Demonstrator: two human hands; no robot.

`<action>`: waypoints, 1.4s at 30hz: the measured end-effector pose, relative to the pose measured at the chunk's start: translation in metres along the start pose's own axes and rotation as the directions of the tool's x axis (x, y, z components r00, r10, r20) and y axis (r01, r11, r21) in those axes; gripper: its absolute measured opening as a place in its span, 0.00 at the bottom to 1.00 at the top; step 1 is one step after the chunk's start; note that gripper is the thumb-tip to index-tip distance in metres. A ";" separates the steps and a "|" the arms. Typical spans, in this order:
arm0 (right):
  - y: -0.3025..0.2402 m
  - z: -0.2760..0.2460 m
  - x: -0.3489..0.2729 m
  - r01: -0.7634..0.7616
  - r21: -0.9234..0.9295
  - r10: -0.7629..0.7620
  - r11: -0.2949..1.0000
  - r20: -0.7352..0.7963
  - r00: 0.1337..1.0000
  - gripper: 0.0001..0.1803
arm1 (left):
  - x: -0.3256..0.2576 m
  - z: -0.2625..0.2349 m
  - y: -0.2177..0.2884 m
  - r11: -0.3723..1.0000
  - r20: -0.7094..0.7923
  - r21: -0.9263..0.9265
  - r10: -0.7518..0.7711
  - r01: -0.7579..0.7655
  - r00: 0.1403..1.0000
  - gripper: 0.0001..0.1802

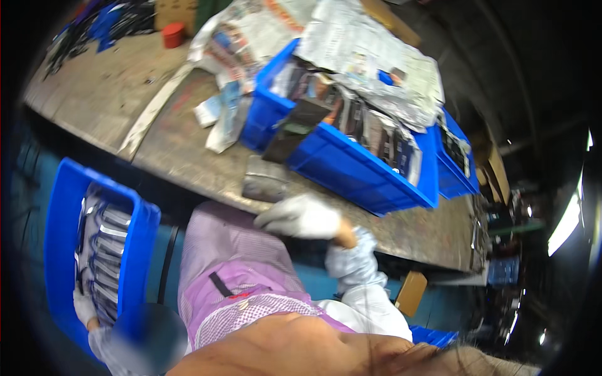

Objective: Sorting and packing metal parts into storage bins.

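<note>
Hands gloved, blurred: left hand (83, 307) half hidden in blue crate (63, 207).

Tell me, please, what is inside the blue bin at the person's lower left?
The blue bin holds rows of flat, dark, silver-edged parts, packed upright. The gloved left hand reaches in at the near end. What lies beneath the top row and on the bin's floor is covered.

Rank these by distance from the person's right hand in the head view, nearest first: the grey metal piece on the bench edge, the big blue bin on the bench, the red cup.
1. Grey metal piece, just left of the right hand, at the bench edge.
2. Big blue bin, above the hand on the bench.
3. Red cup, far corner, upper left.
</note>
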State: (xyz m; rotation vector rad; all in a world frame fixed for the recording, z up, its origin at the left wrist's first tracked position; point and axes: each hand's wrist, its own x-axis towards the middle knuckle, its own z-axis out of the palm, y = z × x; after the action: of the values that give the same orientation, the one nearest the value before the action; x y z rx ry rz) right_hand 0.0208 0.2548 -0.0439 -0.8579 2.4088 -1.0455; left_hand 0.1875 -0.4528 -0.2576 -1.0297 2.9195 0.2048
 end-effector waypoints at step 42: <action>0.057 0.032 0.019 -0.209 -0.067 0.107 0.976 -0.688 0.718 0.04 | -0.183 -0.019 0.481 0.425 0.352 -0.903 0.653 0.059 0.670 0.19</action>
State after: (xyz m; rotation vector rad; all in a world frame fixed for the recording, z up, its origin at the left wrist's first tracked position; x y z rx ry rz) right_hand 0.0031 0.2557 -0.1094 -0.2944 3.1279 -1.3002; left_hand 0.0289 0.0291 -0.1710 -0.1636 2.1129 1.8242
